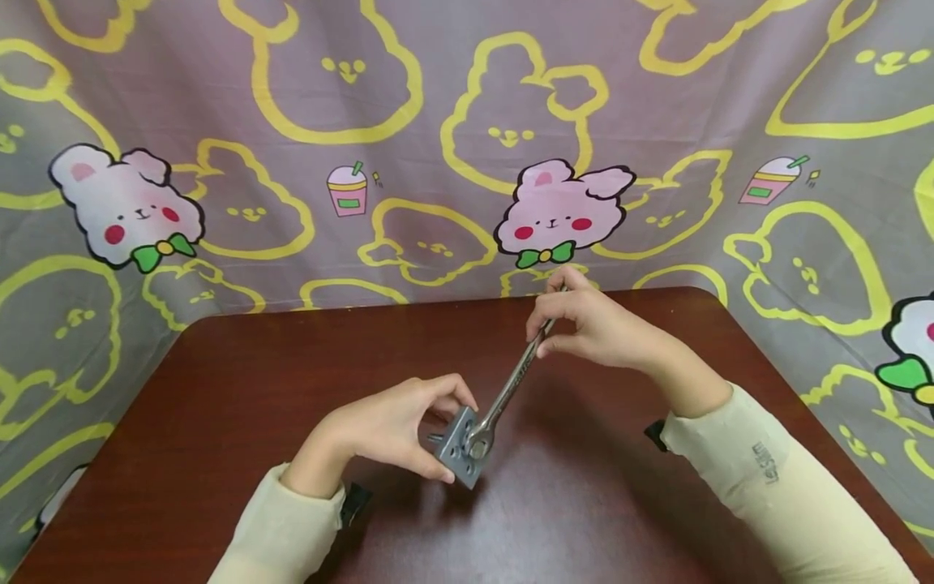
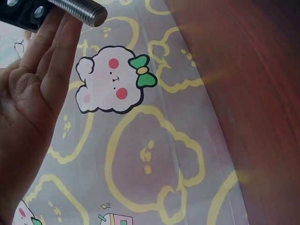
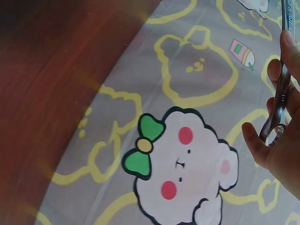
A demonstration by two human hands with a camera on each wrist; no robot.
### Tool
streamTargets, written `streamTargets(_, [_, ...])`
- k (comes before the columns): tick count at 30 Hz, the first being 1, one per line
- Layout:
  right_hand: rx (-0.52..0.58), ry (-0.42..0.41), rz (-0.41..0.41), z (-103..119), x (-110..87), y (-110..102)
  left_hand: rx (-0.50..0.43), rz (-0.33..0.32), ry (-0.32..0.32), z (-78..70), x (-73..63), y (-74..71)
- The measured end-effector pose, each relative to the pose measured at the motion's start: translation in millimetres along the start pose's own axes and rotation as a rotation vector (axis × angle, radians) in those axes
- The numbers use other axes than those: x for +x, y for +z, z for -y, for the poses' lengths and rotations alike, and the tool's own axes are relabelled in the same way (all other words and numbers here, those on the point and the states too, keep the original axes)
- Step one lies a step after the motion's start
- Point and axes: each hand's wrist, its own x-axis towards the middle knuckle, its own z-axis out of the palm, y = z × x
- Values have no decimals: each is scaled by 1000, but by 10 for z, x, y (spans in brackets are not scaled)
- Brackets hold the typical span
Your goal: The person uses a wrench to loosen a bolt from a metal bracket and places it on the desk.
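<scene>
My left hand point(image 1: 390, 426) grips a small grey metal plate point(image 1: 465, 476) with several holes by its edges, tilted above the table. A bolt head point(image 1: 477, 448) shows on the plate's right face. In the left wrist view the bolt's threaded shank point(image 2: 86, 11) sticks out from the other side. My right hand point(image 1: 594, 328) pinches the upper part of a silver wrench point(image 1: 513, 380), whose lower end sits around the bolt head. In the right wrist view the wrench's other end point(image 3: 269, 129) lies among the fingers; the palm is partly out of frame.
A dark reddish-brown table point(image 1: 292, 349) with rounded far corners lies beneath both hands. Behind and beside it hangs a grey-pink cloth point(image 1: 430, 170) printed with yellow outlines and cartoon rabbits. Dark straps show at both sleeve cuffs.
</scene>
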Motion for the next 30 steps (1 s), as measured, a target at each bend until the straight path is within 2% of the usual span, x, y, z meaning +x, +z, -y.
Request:
streamTargets(4, [12, 9, 17, 12, 37, -41, -5, -15, 1, 12, 1, -1])
streamTargets(7, [38, 46, -3, -34, 0, -56, 1, -57, -1, 3, -9, -3])
streamTargets(14, [103, 162, -119, -176, -218, -55, 67, -189, 21, -16, -38, -24])
streamTargets(18, [91, 237, -201, -216, -358, -49, 73, -251, 38, 3, -45, -31])
streamTargets(23, [91, 355, -297, -255, -498, 39, 137, -373, 38, 14, -25, -36])
streamTargets(26, [162, 445, -327, -259, -558, 156, 177, -456, 30, 18, -2, -40])
streamTargets(30, [310, 574, -349, -213, -609, 323, 215, -555, 33, 42, 24, -44])
